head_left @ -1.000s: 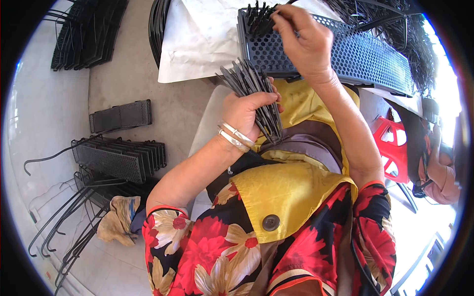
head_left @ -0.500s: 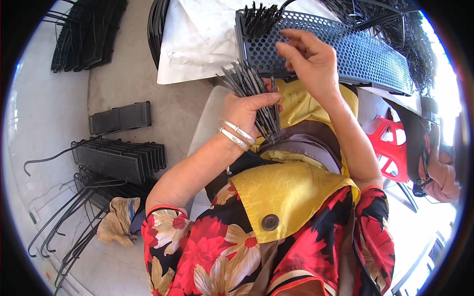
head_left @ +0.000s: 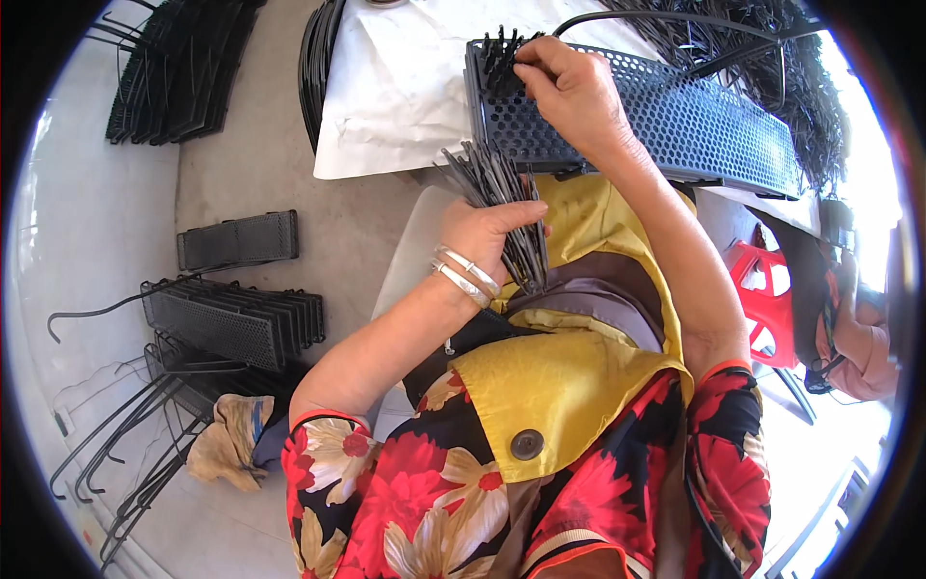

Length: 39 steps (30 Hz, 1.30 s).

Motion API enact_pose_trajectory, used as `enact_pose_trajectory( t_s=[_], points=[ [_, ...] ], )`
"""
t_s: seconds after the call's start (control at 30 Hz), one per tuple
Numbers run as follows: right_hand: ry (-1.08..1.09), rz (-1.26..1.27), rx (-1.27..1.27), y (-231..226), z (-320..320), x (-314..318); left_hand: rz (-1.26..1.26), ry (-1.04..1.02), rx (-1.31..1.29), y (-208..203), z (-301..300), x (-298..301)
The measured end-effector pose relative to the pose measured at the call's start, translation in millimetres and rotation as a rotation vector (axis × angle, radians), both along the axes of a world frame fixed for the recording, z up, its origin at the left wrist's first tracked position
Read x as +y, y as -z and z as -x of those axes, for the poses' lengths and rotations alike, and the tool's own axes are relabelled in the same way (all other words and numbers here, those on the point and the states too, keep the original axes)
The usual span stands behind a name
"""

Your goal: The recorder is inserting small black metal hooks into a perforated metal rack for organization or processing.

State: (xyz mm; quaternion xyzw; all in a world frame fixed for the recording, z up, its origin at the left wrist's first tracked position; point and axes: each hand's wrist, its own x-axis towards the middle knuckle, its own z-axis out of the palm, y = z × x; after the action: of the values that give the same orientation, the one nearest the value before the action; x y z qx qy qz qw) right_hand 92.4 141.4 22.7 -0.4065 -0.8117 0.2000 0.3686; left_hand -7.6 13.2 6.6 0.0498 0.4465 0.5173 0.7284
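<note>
A bundle of thin dark strips is gripped in my left hand, the thumb lying across it and the ends fanning out above. My right hand is pinched closed at the left end of a black perforated metal rack. Its fingertips touch a small cluster of short black pieces lying on that end. Whatever sits between those fingertips is hidden. The rack lies across white sheeting, and a curved black rod arches over it.
A heap of black strips lies at the far right. Stacked perforated racks with hooked rods stand on the floor at left, beside a tan cloth. A red stool and another person's arm are at right.
My right hand has moved up and left, from over the rack onto the cluster of black pieces. My left hand keeps its hold on the bundle. The whole view has shifted slightly.
</note>
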Motion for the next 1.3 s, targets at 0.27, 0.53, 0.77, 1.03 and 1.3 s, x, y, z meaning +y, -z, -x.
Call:
enact_pose_trajectory(
  t_s=[0.27, 0.53, 0.77, 1.03, 1.3],
  points=[
    [0.048, -0.03, -0.154, 2, -6, -1, -0.017, -0.042, 0.006, 6, -4, 2],
    [-0.014, 0.056, -0.149, -2, -5, 6, -0.039, -0.029, 0.024, 11, -6, 2],
    [0.106, 0.226, 0.049, -7, 3, -2, -0.029, -0.023, -0.008, 7, -4, 3],
    [0.278, -0.043, -0.2, 11, 8, -13, 0.006, -0.004, -0.042, 6, -4, 4],
    [0.392, -0.132, -0.192, 20, 18, -18, -0.014, -0.005, -0.064, 7, -4, 5]
  ],
)
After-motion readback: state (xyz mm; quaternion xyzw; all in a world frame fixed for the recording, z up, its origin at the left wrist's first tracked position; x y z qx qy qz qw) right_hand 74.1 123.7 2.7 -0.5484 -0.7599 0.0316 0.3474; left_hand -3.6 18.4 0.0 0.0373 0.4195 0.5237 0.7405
